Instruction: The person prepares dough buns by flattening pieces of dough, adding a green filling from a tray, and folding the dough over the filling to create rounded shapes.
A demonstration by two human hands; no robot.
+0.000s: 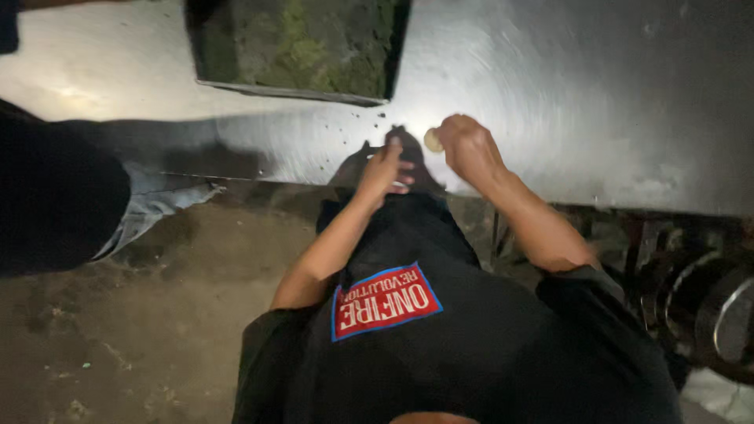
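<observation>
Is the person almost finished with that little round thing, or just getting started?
Hard to say how far. Done: dark crumbs are scattered on the metal table. In hand: the right hand pinches a small pale round piece, and the left hand rests at the table's edge beside it. Left: the dark tray behind looks full of greenish-brown stuff.

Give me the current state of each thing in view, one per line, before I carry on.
Left hand: fingers curled, resting at the table edge; whether it holds anything cannot be told.
Right hand: raised over the table, pinching a small round pale piece.
Metal table: shiny top, dotted with dark crumbs.
Dark tray: sitting on the table, filled with greenish-brown material.
Wheel: under the table, blurred.
</observation>
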